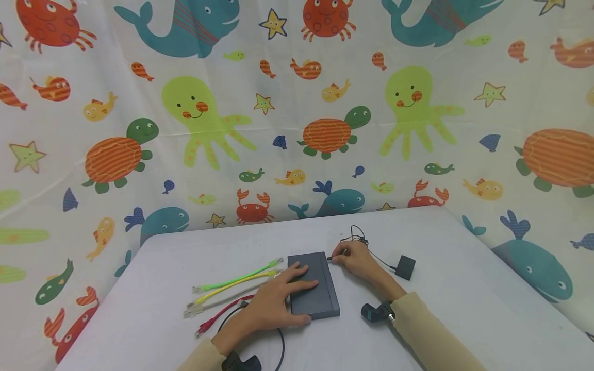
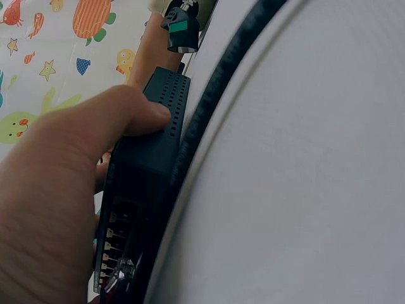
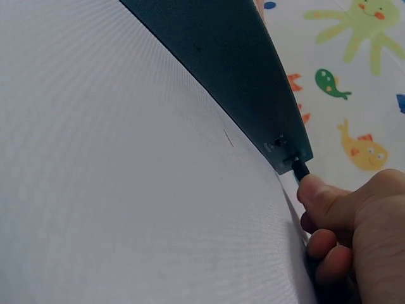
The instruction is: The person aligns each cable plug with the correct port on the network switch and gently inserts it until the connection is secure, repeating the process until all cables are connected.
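The box (image 1: pixel 321 301) was steadied by the left hand (image 1: pixel 274 305), fingers spread over it, presumably against sliding, while the plug (image 3: pixel 300 168) was pinched at its side by the right hand (image 1: pixel 358 260).

Your head view: from above your side of table (image 1: pixel 464 288), faces forward and down, taking in both far corners and patterned cloth (image 1: pixel 278 119); widest, farthest back. Your left-wrist view: close in, low, tilted, past left hand (image 1: pixel 276 301) to box's (image 1: pixel 320 299) near end, right wrist camera (image 2: pixel 183 39) beyond. Your right-wrist view: close, tilted, past right hand (image 1: pixel 356 261) along box's right side; shares plug (image 3: pixel 300 170) with head view. All three share box, cloth.
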The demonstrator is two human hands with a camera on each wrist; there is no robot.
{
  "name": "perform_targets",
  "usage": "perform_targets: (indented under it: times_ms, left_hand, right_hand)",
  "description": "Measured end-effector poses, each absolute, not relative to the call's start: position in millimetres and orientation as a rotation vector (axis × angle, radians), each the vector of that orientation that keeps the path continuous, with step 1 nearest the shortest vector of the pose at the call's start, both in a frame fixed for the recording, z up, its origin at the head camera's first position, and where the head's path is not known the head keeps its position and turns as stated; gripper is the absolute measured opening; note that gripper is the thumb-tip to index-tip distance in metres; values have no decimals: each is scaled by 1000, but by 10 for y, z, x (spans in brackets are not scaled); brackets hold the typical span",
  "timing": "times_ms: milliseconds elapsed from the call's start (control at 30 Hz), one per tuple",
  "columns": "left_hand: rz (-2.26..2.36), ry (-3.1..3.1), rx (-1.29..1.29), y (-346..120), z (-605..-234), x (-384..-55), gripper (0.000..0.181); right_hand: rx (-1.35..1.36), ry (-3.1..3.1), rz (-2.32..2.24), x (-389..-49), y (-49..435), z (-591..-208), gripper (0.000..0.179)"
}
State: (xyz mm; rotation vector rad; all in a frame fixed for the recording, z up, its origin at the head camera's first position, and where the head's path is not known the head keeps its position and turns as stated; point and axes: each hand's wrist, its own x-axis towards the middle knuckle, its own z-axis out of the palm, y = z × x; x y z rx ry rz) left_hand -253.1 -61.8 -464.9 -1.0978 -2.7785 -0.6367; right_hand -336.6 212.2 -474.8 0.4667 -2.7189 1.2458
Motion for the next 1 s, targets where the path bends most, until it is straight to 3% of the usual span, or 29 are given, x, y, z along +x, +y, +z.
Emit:
perform_targets:
  times_ms: [1000]
  left_hand:
    - [-647, -2794, -1099, -622, -4638, -2524, 66]
  right_hand:
    - [468, -2714, 1262, -3381, 2131, -4760, 10]
